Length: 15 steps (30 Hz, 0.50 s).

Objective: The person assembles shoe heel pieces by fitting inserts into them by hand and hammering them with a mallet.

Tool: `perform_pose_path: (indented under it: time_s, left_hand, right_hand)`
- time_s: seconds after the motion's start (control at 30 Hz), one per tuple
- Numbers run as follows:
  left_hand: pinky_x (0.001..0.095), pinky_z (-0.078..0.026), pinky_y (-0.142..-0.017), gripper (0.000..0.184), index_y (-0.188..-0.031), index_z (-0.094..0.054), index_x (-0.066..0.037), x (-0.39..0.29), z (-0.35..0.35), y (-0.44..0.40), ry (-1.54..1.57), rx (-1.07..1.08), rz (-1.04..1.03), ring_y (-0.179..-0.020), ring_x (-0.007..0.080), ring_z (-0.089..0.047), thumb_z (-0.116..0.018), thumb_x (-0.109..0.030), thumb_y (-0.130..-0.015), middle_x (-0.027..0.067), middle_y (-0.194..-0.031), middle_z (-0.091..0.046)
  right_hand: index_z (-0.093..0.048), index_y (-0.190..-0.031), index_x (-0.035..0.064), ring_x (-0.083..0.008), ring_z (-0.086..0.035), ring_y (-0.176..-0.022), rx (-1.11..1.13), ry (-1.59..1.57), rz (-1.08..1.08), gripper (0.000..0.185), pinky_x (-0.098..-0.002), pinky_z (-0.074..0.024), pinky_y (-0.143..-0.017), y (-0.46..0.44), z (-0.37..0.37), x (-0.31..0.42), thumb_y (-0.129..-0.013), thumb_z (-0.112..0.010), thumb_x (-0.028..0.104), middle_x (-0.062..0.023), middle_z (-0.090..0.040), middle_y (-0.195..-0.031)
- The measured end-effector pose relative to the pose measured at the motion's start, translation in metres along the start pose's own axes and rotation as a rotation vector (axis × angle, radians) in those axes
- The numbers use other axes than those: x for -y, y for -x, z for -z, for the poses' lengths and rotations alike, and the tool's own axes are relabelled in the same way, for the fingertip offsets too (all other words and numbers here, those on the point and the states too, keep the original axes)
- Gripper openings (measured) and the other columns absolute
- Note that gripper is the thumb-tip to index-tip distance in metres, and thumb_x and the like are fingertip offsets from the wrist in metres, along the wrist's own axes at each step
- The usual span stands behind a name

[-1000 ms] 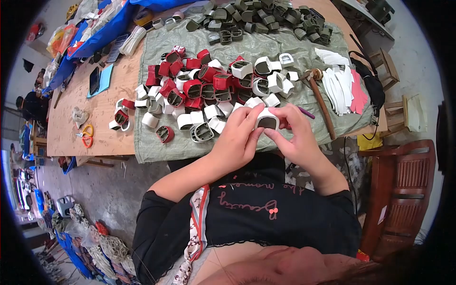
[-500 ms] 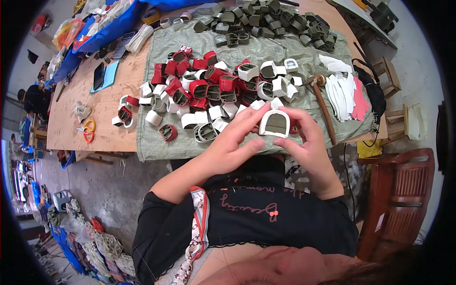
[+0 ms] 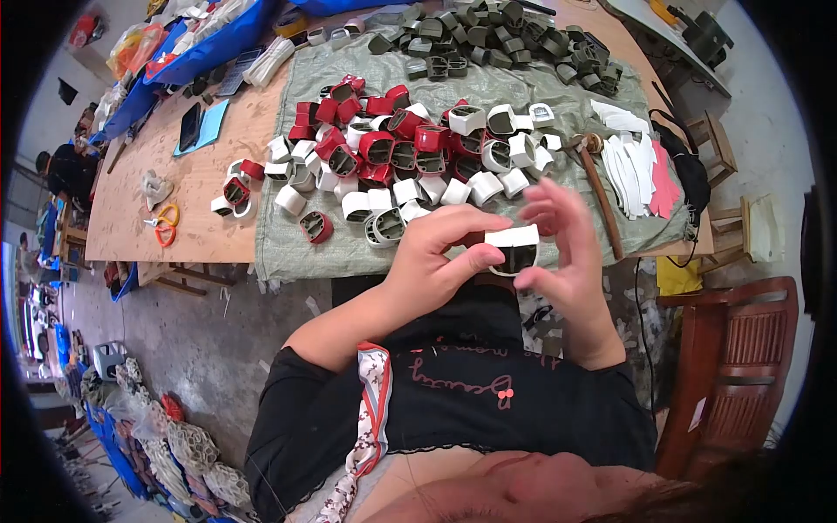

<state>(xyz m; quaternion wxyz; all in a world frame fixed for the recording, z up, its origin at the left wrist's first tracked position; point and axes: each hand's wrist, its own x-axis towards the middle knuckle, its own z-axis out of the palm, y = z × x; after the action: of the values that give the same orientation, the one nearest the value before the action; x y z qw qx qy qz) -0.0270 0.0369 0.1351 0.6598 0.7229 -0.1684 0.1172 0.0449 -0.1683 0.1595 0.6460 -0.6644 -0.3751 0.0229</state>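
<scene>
A white-covered, D-shaped shoe heel (image 3: 513, 237) with a hollow dark green inside is held above the table's near edge. My left hand (image 3: 436, 254) pinches its left side between thumb and fingers. To the right of the heel, my right hand (image 3: 568, 261) has its fingers spread and curved, slightly blurred; its thumb is close to the heel's lower edge, and whether it touches I cannot tell. Just beyond my hands lies a heap of similar red heels (image 3: 405, 125) and white heels (image 3: 485, 186), several showing hollow green insides.
A green woven sheet (image 3: 301, 253) covers much of the wooden table (image 3: 131, 209). Right of the heap lie a hammer (image 3: 602, 200), white strips (image 3: 625, 170) and pink strips (image 3: 663, 179). Uncovered green heels (image 3: 506, 39) are piled behind. Orange scissors (image 3: 166, 225) and a phone (image 3: 189, 126) lie left.
The heel has turned from showing its D-shaped open face to showing its white side upward. My right hand has loosened, its fingers lifting away, while my left keeps hold.
</scene>
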Motion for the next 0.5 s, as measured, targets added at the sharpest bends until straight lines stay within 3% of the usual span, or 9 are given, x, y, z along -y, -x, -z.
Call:
perform_pose_path:
  time_s: [0.1,0.17,0.2,0.27,0.5]
  left_hand:
    - [0.0357,-0.054,-0.089,0.042,-0.129,-0.065,0.000,0.003,-0.006,0.004,0.075,0.028,0.077,-0.111,0.0201,-0.064,-0.076,-0.008,-0.090,0.0105,-0.119,-0.064]
    - [0.0340,-0.054,-0.090,0.046,-0.134,-0.060,0.000,-0.007,-0.015,0.002,0.367,-0.012,0.112,-0.113,0.0193,-0.063,-0.074,-0.007,-0.091,0.0108,-0.127,-0.059]
    - [0.0332,-0.054,-0.091,0.048,-0.137,-0.058,0.000,-0.009,-0.016,0.000,0.511,-0.031,0.129,-0.113,0.0188,-0.062,-0.074,-0.007,-0.092,0.0110,-0.131,-0.056]
    - [0.0332,-0.054,-0.092,0.051,-0.139,-0.056,-0.001,-0.009,-0.016,-0.003,0.510,-0.014,0.131,-0.114,0.0192,-0.062,-0.074,-0.007,-0.092,0.0111,-0.134,-0.054]
    - [0.0355,-0.054,-0.091,0.055,-0.140,-0.054,-0.002,-0.001,-0.024,-0.015,0.590,0.045,0.098,-0.118,0.0203,-0.060,-0.077,-0.009,-0.090,0.0112,-0.139,-0.048]
  right_hand:
    - [-0.062,-0.126,-0.0023,-0.0179,-0.060,-0.110,0.063,-0.021,0.056,0.065,-0.0293,-0.0499,-0.090,0.007,0.008,-0.012,-0.078,-0.088,0.032,-0.0115,-0.057,-0.125]
    - [-0.063,-0.126,-0.0021,-0.0184,-0.061,-0.109,0.094,-0.030,0.087,0.063,-0.0291,-0.0514,-0.087,0.007,0.011,-0.013,-0.077,-0.090,0.028,-0.0126,-0.057,-0.126]
    - [-0.063,-0.125,-0.0023,-0.0192,-0.060,-0.110,0.058,-0.068,0.047,0.067,-0.0301,-0.0503,-0.090,0.007,0.012,-0.011,-0.075,-0.089,0.034,-0.0122,-0.057,-0.126]
    - [-0.064,-0.123,-0.0027,-0.0208,-0.059,-0.112,-0.014,-0.146,-0.031,0.077,-0.0320,-0.0482,-0.094,0.007,0.013,-0.009,-0.071,-0.088,0.047,-0.0114,-0.057,-0.124]
    - [-0.065,-0.121,-0.0024,-0.0211,-0.061,-0.110,0.045,-0.079,0.042,0.076,-0.0319,-0.0486,-0.093,0.003,0.024,0.002,-0.068,-0.088,0.047,-0.0115,-0.060,-0.119]
